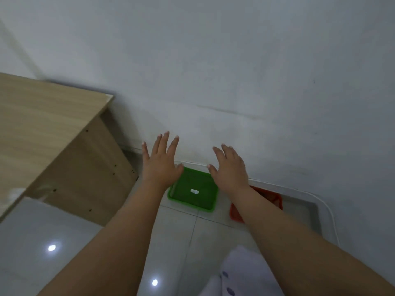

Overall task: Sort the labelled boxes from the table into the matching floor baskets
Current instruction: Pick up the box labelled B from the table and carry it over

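A green basket sits on the floor against the wall, with a small white label lying inside it. To its right lies a red basket, mostly hidden behind my right forearm. My left hand hovers above the green basket's left edge, palm down, fingers spread, holding nothing. My right hand hovers above its right edge, also palm down with fingers apart and nothing in it. No labelled box is in view.
The wooden table stands at the left, its side panel reaching the floor near the green basket. A white wall rises behind the baskets. A white cable runs along the floor at the right. Glossy floor tiles lie below.
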Available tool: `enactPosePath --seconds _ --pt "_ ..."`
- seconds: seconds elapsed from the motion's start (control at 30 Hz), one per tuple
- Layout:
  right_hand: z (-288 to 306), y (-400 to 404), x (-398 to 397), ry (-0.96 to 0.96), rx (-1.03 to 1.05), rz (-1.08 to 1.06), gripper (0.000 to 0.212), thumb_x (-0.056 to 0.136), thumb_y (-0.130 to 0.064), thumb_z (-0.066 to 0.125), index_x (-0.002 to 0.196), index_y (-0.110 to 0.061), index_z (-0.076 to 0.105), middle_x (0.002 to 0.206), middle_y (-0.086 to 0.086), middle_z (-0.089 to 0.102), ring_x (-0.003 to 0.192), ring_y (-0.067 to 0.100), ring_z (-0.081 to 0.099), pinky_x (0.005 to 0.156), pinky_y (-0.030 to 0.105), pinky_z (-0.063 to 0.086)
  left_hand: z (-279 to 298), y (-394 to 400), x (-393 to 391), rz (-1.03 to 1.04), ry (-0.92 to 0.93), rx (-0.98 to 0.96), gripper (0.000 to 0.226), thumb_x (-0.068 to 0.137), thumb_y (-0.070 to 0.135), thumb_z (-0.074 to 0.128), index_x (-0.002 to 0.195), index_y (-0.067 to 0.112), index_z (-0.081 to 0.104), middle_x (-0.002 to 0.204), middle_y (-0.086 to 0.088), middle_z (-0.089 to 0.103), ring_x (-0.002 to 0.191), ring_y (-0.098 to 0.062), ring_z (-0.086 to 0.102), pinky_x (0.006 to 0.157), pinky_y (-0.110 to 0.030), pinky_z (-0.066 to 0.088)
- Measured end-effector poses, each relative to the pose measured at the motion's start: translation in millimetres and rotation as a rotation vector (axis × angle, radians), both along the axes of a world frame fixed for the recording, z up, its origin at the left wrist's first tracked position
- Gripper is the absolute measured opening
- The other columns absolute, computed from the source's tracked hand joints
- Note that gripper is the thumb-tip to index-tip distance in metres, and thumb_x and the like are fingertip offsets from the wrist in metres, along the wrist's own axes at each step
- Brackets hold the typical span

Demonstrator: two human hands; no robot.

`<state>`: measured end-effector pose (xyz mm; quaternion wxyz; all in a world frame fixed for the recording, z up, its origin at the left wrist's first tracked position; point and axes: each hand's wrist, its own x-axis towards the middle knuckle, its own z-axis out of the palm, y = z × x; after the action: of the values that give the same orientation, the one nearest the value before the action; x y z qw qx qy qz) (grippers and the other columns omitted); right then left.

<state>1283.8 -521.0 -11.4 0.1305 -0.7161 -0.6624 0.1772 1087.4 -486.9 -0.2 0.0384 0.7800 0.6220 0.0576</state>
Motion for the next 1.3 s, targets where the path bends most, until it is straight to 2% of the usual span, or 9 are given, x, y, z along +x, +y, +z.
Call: enactPosePath --seconds 0.23,0.43,0.73,1.0,1.3 --pt "31 -20 -164 0.021 0.064 0.024 0.062 0.098 -0.039 0.043 0.153 -0.021 0.022 0.165 0.009 0.014 0.153 0.027 0.008 0.123 0.048 0.013 36 -30 -176 0.085 -0.041 0.083 0.083 0.084 0.043 0.053 0.154 0.027 0.011 0.165 -0.004 0.003 0.152 -0.022 -0.002 0.118 -0.06 -0.003" --pt "48 2 -276 0.007 0.107 0.098 0.062 0.097 -0.039 0.044 0.153 -0.021 0.023 0.164 0.009 0.017 0.152 0.028 0.01 0.123 0.047 0.015 53 -25 -295 0.16 -0.04 0.105 0.08 0.088 0.045 0.05 0.154 0.026 0.01 0.165 -0.001 0.002 0.152 -0.022 -0.003 0.119 -0.059 -0.004" --pt "63 106 -411 -0.051 0.149 0.262 0.063 0.095 -0.04 0.047 0.151 -0.02 0.026 0.162 0.01 0.023 0.151 0.028 0.016 0.12 0.049 0.021 51 49 -424 0.269 -0.052 0.097 0.079 0.088 0.047 0.049 0.154 0.029 0.01 0.165 -0.001 0.004 0.152 -0.022 -0.002 0.119 -0.058 -0.001" --pt "72 178 -539 -0.067 0.117 0.333 0.062 0.096 -0.041 0.045 0.152 -0.022 0.025 0.163 0.007 0.02 0.152 0.027 0.013 0.121 0.05 0.017 52 108 -543 0.36 -0.107 0.069 0.078 0.088 0.048 0.049 0.153 0.031 0.009 0.165 0.001 0.002 0.152 -0.02 -0.004 0.12 -0.055 -0.003" --pt "53 229 -704 -0.071 0.096 0.212 0.062 0.094 -0.044 0.047 0.151 -0.025 0.027 0.162 0.008 0.023 0.152 0.028 0.015 0.12 0.049 0.019 38 159 -725 0.282 -0.083 0.028 0.078 0.088 0.048 0.049 0.154 0.03 0.01 0.165 0.0 0.002 0.152 -0.022 0.0 0.12 -0.056 -0.002"
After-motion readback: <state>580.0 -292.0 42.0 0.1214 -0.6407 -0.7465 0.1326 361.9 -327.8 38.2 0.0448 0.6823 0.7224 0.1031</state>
